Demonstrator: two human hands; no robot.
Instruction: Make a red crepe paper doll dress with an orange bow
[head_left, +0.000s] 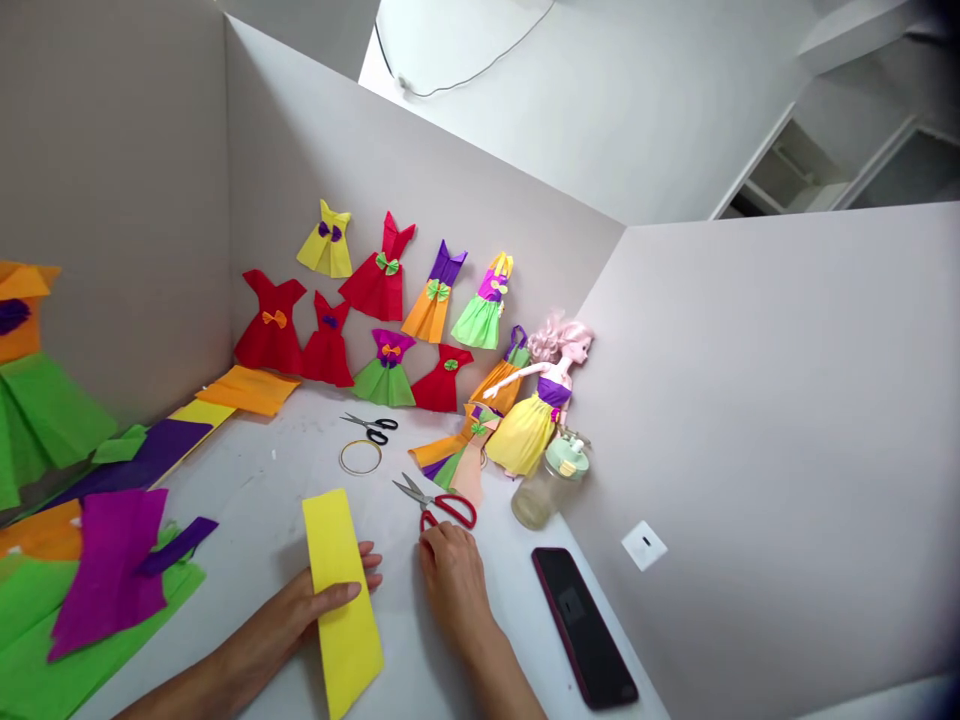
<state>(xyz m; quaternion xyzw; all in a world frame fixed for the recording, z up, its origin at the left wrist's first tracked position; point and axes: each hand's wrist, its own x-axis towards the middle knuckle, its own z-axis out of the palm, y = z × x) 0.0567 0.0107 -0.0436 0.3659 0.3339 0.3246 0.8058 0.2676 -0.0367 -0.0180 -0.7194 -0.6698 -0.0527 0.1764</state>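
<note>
A long yellow paper strip (pixel 341 610) is held upright in my left hand (pixel 334 595), thumb across its front and fingers behind it. My right hand (pixel 453 575) is at the red-handled scissors (pixel 446 507), its closed fingertips on one handle loop. The scissors lie on the white table with blades slightly apart, pointing to the upper left. Just beyond are black-handled scissors (pixel 375 429) and a thin golden ring (pixel 360 457). Folded paper pieces in orange, green and peach (pixel 466 462) lie behind the red scissors.
Several paper dresses (pixel 386 270) are on the back partition. A pink-haired doll (pixel 525 430) leans at the right corner beside a lidded glass jar (pixel 544 495). A phone (pixel 585 625) lies near the right edge. Coloured paper sheets (pixel 112 565) are piled at left, beside an orange-green dress (pixel 45 410).
</note>
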